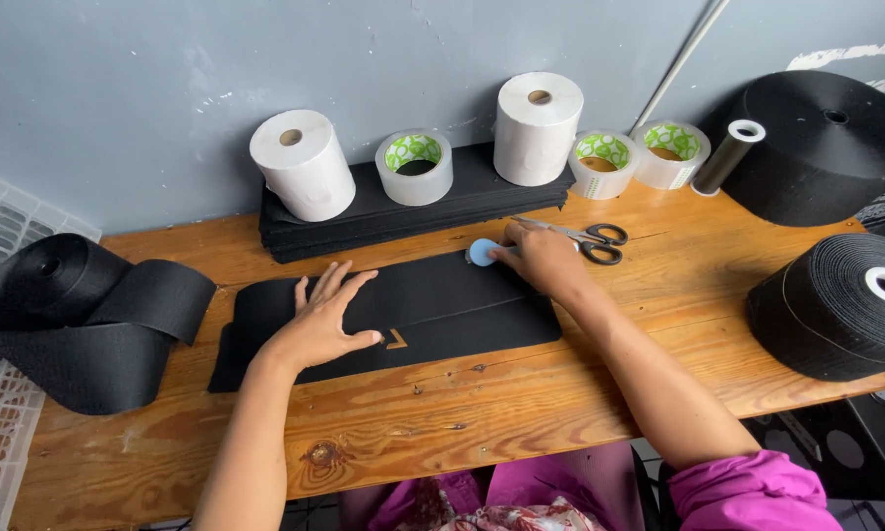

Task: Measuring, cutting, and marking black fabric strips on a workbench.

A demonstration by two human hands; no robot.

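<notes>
On the long wooden workbench, the flat black fabric strip lies before you. Your left hand presses it flat, fingers spread. Your right hand pinches a small blue round chalk at its far edge; marking looks under way, so keep the fabric steady.

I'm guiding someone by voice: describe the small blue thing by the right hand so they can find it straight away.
Start at the low stack of black sheets against the grey wall, with white rolls on top. In front of it a black fabric strip lies flat on the wooden table. At that strip's far edge, the right hand pinches a small light-blue disc, the only blue item, just left of the scissors.
</notes>
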